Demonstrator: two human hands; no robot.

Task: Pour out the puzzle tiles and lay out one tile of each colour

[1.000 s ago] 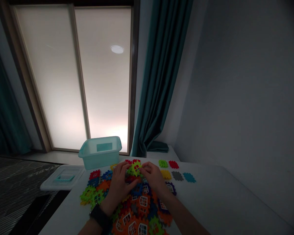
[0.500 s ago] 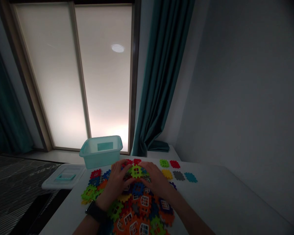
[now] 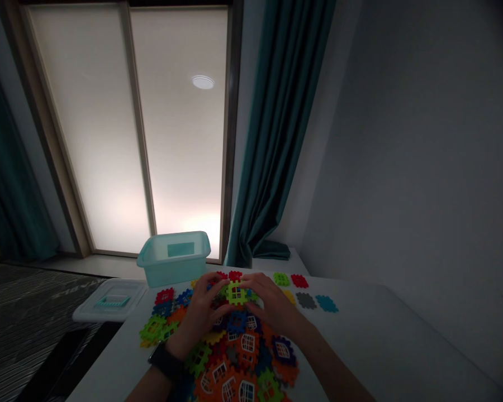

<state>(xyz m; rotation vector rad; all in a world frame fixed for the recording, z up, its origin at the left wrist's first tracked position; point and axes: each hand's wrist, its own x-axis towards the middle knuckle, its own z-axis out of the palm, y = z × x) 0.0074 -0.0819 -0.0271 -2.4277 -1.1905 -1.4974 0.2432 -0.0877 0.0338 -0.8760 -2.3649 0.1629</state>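
Note:
A lime-green interlocking block [image 3: 236, 293] with a square window opening is held up between both hands. My left hand [image 3: 205, 307], with a dark watch on its wrist, grips the block's left edge between thumb and fingers. On the opposite edge, the thumb and fingers of my right hand [image 3: 270, 301] close on the same block. Below the hands spreads a heap of notched plastic blocks; among them are an orange block [image 3: 248, 342] with a white window frame and a blue block [image 3: 237, 322]. How the held block's teeth meet other pieces is too small to tell.
A teal plastic bin [image 3: 174, 273] stands at the table's back left, beside its pale lid [image 3: 109, 312]. Several separate flat blocks, such as a grey block [image 3: 305, 300] and a blue-teal block [image 3: 327, 304], lie to the right. A teal curtain [image 3: 280, 139] hangs behind the white table [image 3: 360, 335].
The lime-green block and both hands have shifted slightly to the right. The right hand's fingers have moved over the block's upper right edge.

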